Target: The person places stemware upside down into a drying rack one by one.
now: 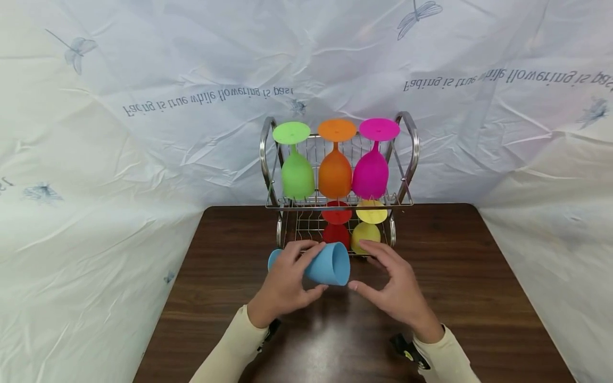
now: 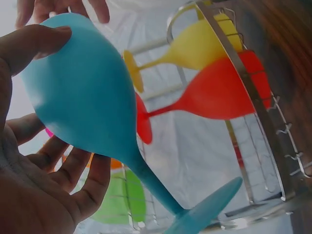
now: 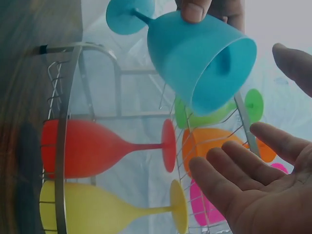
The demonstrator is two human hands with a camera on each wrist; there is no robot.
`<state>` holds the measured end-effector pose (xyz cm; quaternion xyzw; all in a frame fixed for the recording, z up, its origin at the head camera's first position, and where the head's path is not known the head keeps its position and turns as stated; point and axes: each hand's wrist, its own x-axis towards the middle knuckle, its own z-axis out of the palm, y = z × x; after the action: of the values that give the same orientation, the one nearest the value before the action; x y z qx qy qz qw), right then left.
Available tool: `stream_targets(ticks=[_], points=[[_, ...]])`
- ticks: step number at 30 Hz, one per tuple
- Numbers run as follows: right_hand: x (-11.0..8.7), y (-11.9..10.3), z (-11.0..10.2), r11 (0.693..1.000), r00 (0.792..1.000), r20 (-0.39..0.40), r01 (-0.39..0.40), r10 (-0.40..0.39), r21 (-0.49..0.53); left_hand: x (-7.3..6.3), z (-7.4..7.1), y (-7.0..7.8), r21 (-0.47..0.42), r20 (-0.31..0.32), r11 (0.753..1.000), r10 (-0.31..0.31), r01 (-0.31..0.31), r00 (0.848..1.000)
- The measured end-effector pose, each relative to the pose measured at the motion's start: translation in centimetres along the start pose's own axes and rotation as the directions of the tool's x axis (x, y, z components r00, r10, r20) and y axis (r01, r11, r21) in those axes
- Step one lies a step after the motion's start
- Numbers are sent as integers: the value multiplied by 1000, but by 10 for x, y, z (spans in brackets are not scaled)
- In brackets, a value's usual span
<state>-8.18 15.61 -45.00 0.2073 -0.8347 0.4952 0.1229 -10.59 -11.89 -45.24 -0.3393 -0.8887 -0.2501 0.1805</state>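
Note:
My left hand (image 1: 286,279) grips a blue plastic wine glass (image 1: 330,264) by its bowl, thumb on one side and fingers on the other. The glass lies tilted on its side in the air, its mouth turned toward my right hand (image 1: 395,284). In the left wrist view the blue glass (image 2: 83,87) shows its stem and round foot pointing away from the palm. My right hand is spread near the rim with nothing in it; the right wrist view shows a gap between its fingers (image 3: 234,165) and the blue glass (image 3: 195,58).
A two-tier metal rack (image 1: 413,154) stands at the table's back. Upside down on top are green (image 1: 298,175), orange (image 1: 335,173) and magenta (image 1: 371,173) glasses; below are red (image 1: 336,235) and yellow (image 1: 366,236) ones. White printed sheeting (image 1: 191,53) surrounds the brown table (image 1: 206,276).

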Motion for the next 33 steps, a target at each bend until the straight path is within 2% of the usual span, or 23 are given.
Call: stream_targets(ticks=[5, 10, 17, 33], points=[[0, -7, 3, 1000, 999, 48, 23, -23, 11, 6, -2, 11, 58, 40, 996, 62, -64, 997], [-1, -12, 7, 999, 997, 68, 33, -34, 28, 8, -6, 20, 61, 64, 993, 99, -103, 993], [-3, -17, 10, 1000, 998, 57, 25, -25, 2, 9, -9, 27, 50, 104, 993, 97, -103, 990], [-4, -16, 12, 1000, 1000, 25, 16, -16, -14, 8, -7, 25, 23, 98, 995, 98, -100, 990]])
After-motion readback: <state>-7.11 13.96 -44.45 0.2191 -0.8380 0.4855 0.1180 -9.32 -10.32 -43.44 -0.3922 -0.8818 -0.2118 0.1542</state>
